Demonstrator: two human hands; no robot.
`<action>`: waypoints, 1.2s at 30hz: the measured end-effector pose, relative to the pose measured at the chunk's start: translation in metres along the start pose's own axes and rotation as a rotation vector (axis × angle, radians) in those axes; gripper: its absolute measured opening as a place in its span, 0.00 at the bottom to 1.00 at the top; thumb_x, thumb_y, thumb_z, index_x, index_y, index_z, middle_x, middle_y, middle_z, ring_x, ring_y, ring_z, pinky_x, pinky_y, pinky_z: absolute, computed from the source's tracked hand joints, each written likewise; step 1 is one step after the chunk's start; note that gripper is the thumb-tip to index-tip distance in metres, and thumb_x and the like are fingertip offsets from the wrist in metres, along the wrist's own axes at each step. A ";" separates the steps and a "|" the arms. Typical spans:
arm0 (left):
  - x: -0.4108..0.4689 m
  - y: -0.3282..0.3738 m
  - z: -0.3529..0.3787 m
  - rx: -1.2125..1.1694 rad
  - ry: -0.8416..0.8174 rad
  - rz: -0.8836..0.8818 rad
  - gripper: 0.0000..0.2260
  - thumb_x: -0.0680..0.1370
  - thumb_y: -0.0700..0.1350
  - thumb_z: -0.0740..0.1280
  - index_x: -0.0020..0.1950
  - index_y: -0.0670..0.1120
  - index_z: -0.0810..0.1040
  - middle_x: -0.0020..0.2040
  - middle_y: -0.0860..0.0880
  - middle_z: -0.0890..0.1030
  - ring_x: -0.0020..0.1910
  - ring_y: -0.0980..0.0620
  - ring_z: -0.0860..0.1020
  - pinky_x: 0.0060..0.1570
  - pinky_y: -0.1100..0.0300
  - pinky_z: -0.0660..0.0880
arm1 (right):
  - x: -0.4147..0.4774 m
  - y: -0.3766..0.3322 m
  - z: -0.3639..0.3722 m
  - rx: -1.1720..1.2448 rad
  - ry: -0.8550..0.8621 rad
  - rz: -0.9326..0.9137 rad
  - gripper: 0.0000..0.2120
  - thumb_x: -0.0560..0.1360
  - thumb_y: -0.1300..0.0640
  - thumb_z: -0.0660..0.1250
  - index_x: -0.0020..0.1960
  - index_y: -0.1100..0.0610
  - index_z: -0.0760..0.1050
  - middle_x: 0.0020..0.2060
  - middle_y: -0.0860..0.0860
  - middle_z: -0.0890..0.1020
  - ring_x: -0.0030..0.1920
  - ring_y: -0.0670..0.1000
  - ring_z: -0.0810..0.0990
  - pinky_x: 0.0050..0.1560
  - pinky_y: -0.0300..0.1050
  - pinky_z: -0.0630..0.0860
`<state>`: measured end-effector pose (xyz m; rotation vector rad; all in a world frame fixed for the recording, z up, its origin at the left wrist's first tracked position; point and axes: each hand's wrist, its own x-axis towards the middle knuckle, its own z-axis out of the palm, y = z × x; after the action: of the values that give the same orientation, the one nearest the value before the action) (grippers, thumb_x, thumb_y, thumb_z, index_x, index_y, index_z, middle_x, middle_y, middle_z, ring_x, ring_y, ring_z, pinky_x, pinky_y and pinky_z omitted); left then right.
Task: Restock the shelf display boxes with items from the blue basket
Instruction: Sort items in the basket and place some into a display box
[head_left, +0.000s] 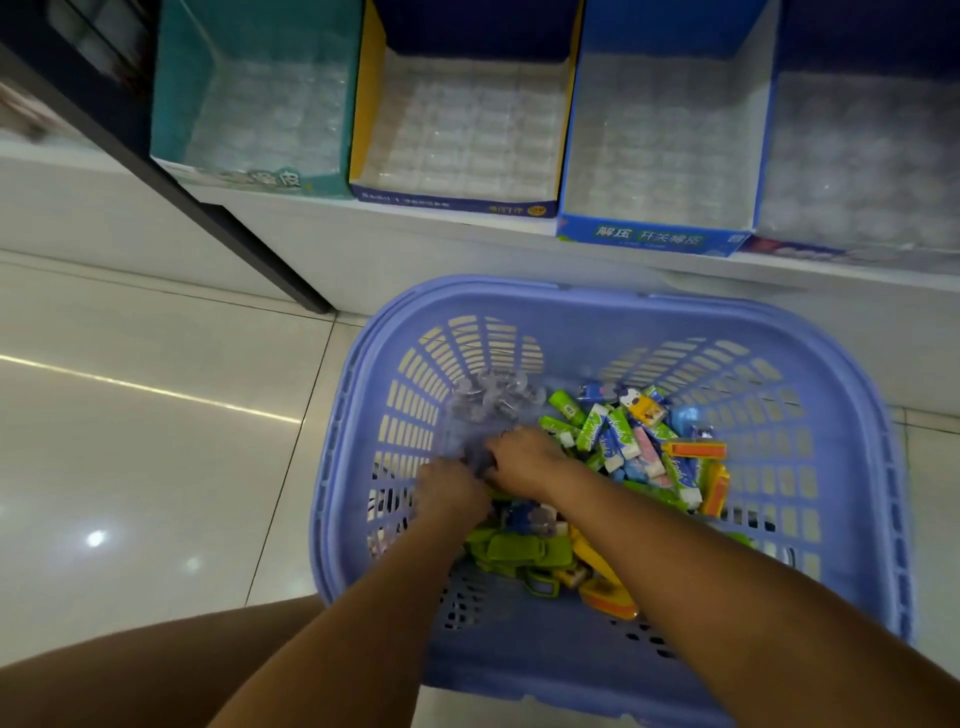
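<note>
The blue basket (852, 467) stands on the floor below the shelf. It holds several small erasers in green, blue, pink and orange wrappers (639, 447) and a clear plastic tray piece (488, 400) at its far left. My left hand (449, 491) and my right hand (522, 457) are both down in the basket, side by side, fingers curled into the clear plastic; motion blur hides the exact grip. Four display boxes sit on the shelf above: teal (176, 93), yellow-edged navy (363, 104), blue (649, 239) and another (857, 156) at the right, each lined with clear trays.
A dark vertical post (171, 182) runs down left of the teal box. The white shelf front (415, 244) stands just behind the basket. Glossy floor tiles (156, 415) spread to the left. My knee (130, 675) is at the bottom left.
</note>
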<state>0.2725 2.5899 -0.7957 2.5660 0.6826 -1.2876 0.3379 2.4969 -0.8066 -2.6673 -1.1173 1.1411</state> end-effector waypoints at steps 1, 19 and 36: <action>0.000 0.002 0.004 0.058 -0.044 -0.036 0.18 0.81 0.48 0.54 0.67 0.40 0.69 0.66 0.39 0.72 0.64 0.42 0.70 0.65 0.51 0.65 | -0.002 0.001 0.000 0.055 -0.028 -0.021 0.15 0.79 0.48 0.57 0.56 0.56 0.77 0.56 0.57 0.80 0.57 0.58 0.77 0.50 0.48 0.72; -0.020 0.007 -0.003 -1.041 -0.324 -0.187 0.19 0.83 0.51 0.53 0.63 0.38 0.72 0.60 0.42 0.74 0.50 0.46 0.75 0.47 0.57 0.75 | -0.012 0.012 -0.002 0.054 -0.340 -0.004 0.19 0.78 0.49 0.53 0.57 0.59 0.77 0.57 0.59 0.79 0.55 0.59 0.77 0.57 0.50 0.75; -0.094 0.127 0.029 -0.904 -0.092 0.439 0.26 0.78 0.60 0.60 0.75 0.60 0.59 0.75 0.47 0.60 0.73 0.48 0.62 0.69 0.52 0.62 | -0.129 0.098 -0.091 -0.138 -0.233 0.264 0.06 0.76 0.57 0.60 0.41 0.55 0.70 0.46 0.57 0.80 0.43 0.56 0.75 0.40 0.42 0.68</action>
<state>0.2643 2.4386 -0.7431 1.7579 0.4793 -0.7037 0.3947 2.3641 -0.6889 -2.9158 -0.9193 1.5039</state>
